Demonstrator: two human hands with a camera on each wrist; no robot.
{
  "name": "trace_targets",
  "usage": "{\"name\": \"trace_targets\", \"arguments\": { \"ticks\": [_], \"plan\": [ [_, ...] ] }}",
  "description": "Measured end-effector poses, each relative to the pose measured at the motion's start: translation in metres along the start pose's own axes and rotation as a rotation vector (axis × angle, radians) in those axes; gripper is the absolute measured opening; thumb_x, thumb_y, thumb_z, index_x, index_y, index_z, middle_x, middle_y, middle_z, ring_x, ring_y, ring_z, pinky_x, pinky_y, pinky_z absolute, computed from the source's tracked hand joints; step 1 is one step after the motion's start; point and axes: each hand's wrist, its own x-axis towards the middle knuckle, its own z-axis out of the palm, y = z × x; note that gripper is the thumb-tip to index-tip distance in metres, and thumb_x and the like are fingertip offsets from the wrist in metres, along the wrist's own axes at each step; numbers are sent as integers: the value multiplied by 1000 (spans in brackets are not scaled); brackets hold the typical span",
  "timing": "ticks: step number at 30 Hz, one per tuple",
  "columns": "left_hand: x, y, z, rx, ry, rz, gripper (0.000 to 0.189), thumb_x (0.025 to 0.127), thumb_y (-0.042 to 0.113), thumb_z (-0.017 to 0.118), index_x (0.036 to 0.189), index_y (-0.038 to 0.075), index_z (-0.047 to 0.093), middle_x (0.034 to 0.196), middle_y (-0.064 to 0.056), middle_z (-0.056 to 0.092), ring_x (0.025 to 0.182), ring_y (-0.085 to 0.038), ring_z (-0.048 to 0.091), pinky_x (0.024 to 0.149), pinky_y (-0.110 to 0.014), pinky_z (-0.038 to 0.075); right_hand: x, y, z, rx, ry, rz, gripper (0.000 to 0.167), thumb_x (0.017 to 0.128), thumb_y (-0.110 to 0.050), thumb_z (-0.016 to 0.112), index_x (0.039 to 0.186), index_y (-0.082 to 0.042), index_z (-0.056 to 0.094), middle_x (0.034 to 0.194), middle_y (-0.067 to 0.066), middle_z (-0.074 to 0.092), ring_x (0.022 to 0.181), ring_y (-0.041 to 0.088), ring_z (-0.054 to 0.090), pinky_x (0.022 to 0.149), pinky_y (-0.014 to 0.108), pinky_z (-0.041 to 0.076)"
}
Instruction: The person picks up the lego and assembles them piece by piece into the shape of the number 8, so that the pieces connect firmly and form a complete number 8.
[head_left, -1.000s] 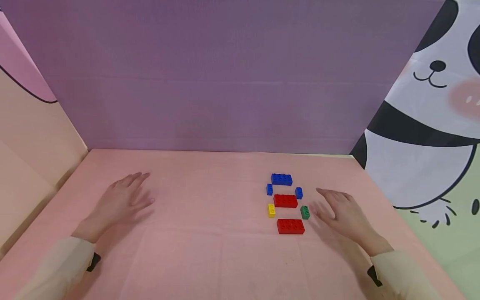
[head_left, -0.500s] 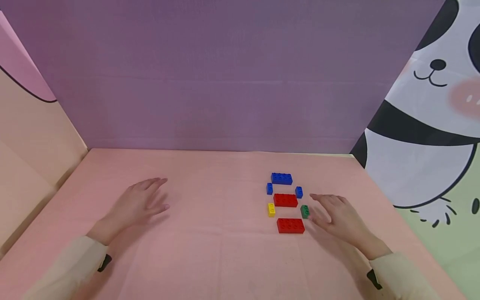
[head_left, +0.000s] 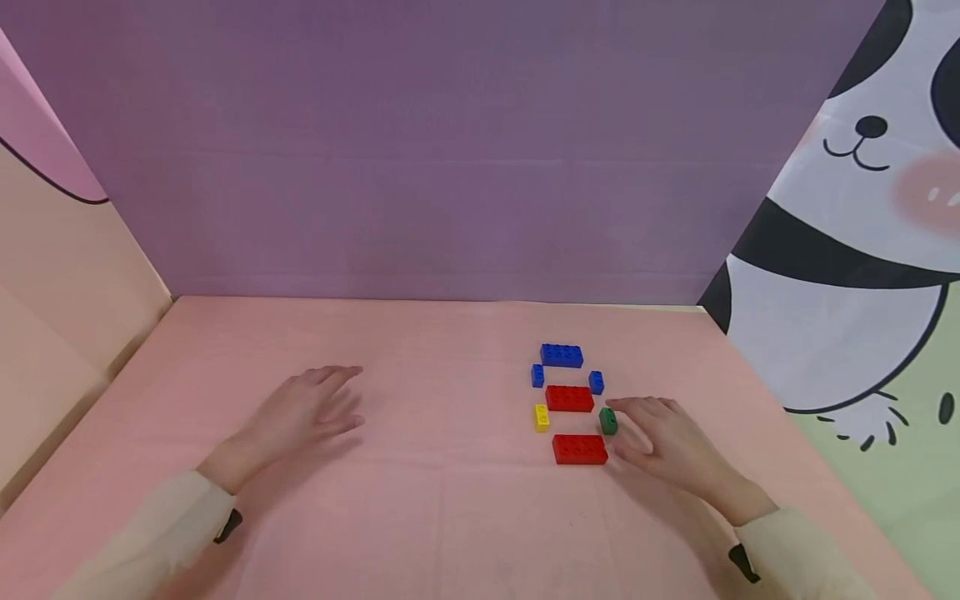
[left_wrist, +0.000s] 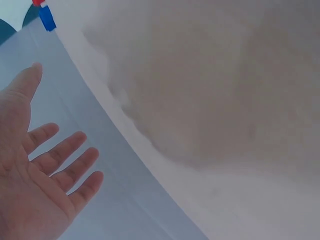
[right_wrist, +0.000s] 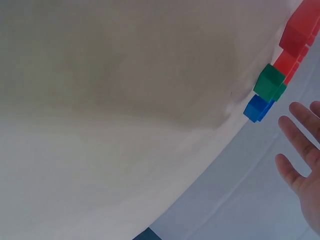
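Note:
Toy building bricks lie in a column on the right half of the pink table in the head view. A long blue brick (head_left: 562, 356) is farthest back, with a small blue brick (head_left: 537, 376) and another small blue brick (head_left: 596, 382) in front. Then come a red brick (head_left: 569, 398), a small yellow brick (head_left: 542, 418), a small green brick (head_left: 608, 421) and a nearer red brick (head_left: 580, 449). My right hand (head_left: 667, 437) hovers just right of the green brick, fingers relaxed and holding nothing. My left hand (head_left: 288, 421), fingers extended, is over the table's left half, away from the bricks.
A pink cloth (head_left: 442, 517) covers the table. Behind it rises a purple backdrop (head_left: 435, 150). On the right hangs a panda print (head_left: 847, 250), and a beige panel (head_left: 67, 292) borders the left side.
My left hand has moved rightward and slightly nearer. The right hand has shifted left and slightly nearer, closer to the green brick. The bricks keep their arrangement.

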Motion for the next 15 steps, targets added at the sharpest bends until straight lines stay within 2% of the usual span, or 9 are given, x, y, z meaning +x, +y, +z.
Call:
{"name": "trace_targets", "arguments": {
  "ticks": [6, 15],
  "plan": [
    [5, 12, 2, -41, -16, 30, 65, 79, 46, 65, 132, 14, 46, 124, -10, 56, 110, -32, 56, 90, -49, 43, -1, -3, 2, 28, 3, -22, 54, 70, -31, 77, 118, -12, 58, 112, 6, 63, 103, 26, 58, 91, 55, 41],
    [13, 29, 7, -120, -55, 36, 62, 80, 45, 65, 132, 18, 46, 125, -7, 55, 111, -28, 56, 91, -46, 44, -2, -8, 2, 60, -4, -43, 52, 69, -29, 78, 115, -12, 59, 108, 3, 64, 100, 22, 59, 88, 49, 44]
  ]
}}
